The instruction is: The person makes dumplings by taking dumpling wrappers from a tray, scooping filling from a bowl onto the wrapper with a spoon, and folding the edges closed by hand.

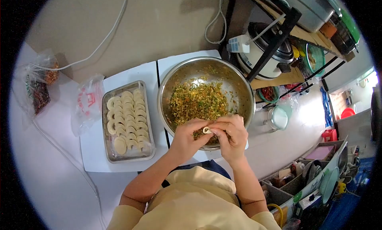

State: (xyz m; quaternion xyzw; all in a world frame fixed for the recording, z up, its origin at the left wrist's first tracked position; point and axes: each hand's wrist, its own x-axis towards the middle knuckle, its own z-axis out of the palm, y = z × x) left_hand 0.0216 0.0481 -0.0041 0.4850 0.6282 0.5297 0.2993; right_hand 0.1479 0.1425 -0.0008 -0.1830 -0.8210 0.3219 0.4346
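My left hand (pixel 188 137) and my right hand (pixel 231 137) meet above the near side of a large steel bowl (pixel 242 86). Between them is a small pale dumpling (pixel 206 130), pinched by the fingers of both, with a dark spot at its middle. Chopped yellow, green and brown filling (pixel 197 100) covers much of the bowl's bottom. Left of the bowl stands a metal tray (pixel 104 126) holding overlapping rows of round dough wrappers (pixel 129 114). A few wrappers lie flat in its near left corner.
Bowl and tray share a white table (pixel 93 158). A plastic bag (pixel 88 98) with red print lies left of the tray. To the right, a dark-framed shelf (pixel 278 43) bears a rice cooker (pixel 264 63). Divided bins (pixel 286 178) stand at lower right.
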